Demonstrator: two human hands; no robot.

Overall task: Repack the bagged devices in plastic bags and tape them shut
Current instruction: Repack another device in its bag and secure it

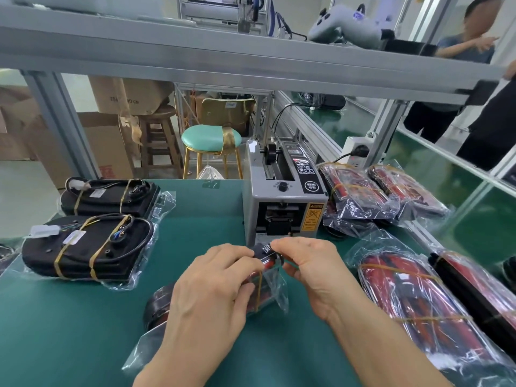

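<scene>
The left hand (212,283) lies over a black-and-red device (262,275) in a clear plastic bag (275,291), fingers curled down around its top and side so that most of the device is hidden under the palm. The right hand (310,263) meets it from the other side, thumb and fingertips pinching the bag's loose film at the far end of the device. A yellowish band crosses the device between the two hands. The bagged device rests on the green mat (83,331), directly in front of the grey tape dispenser (282,202), close to its front slot.

Left of the tape dispenser, two black devices (89,247) bound with yellowish bands lie in open clear bags, one behind the other, with wires and white connectors showing on top. Right of the dispenser lie several bagged devices (360,191) with red and black stripes, some overlapping. Nearer the camera on that same side, a larger bagged red-and-black device (413,297) lies beside another dark one at the frame's edge.

Behind the dispenser stand a mint-cushioned stool (210,141) with gold legs, a wooden stool and cardboard boxes (106,141). An aluminium shelf (251,60) spans above it, carrying a grey controller (343,26). Far right of the dispenser, beyond the green conveyor, a person (460,51) stands.
</scene>
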